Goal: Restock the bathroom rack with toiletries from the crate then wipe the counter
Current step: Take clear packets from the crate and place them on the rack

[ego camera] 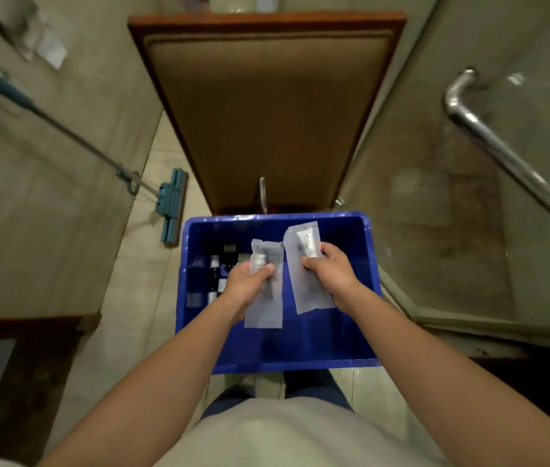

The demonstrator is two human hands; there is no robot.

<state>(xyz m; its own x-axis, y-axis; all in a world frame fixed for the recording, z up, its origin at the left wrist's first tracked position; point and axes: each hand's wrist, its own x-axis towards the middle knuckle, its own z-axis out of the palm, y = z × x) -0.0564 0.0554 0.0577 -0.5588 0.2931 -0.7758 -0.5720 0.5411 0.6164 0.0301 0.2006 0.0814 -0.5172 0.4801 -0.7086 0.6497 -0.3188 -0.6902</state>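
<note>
— While both hands are over the blue crate (277, 364), what is each one holding?

— Each pinches a frosted plastic packet. The left hand (246, 283) has thumb and fingers closed on the upper part of the left packet (264, 310), which hangs down over the crate's inside. The right hand (332, 269) grips the right packet (305, 291) about its middle, tilted, with its top leaning toward the crate's far wall.

— Can any label be read?

— No. Inside the right packet sits a white tube (309, 244) with a small dark mark and a few lines of grey print, all too blurred to make out. The left packet shows a white item with dark smudges of print near the fingers, equally unreadable.

— Do the packets touch?

— They are just beside each other; I cannot tell whether the edges meet.

— What else is in the crate?

— Small dark bottles (214, 274) stand along its left side, partly behind the left hand. Their labels are only pale patches; no word or brand comes through.

— And around it?

— The crate lies between the person's legs and a brown wooden door (266, 112). A teal mop (172, 203) leans at the left wall, its head on the tiled floor (138, 264). A metal bar (489, 136) runs across the glass panel (435, 214) at right.
</note>
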